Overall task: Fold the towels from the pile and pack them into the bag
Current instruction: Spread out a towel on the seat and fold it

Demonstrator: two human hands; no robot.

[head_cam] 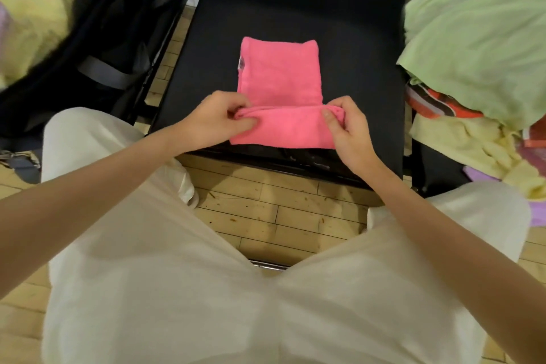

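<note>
A pink towel lies partly folded on the black chair seat in front of me. Its near end is doubled over into a thick band along the seat's front edge. My left hand pinches the left end of that band. My right hand grips the right end, thumb on top. A black bag with grey straps sits on the left. The pile of towels lies on the right, a light green one on top.
Yellow and pale blue cloth shows at the far left beside the bag. Below the green towel in the pile are orange striped, yellow and purple ones. Wooden floor lies between the chair and my knees.
</note>
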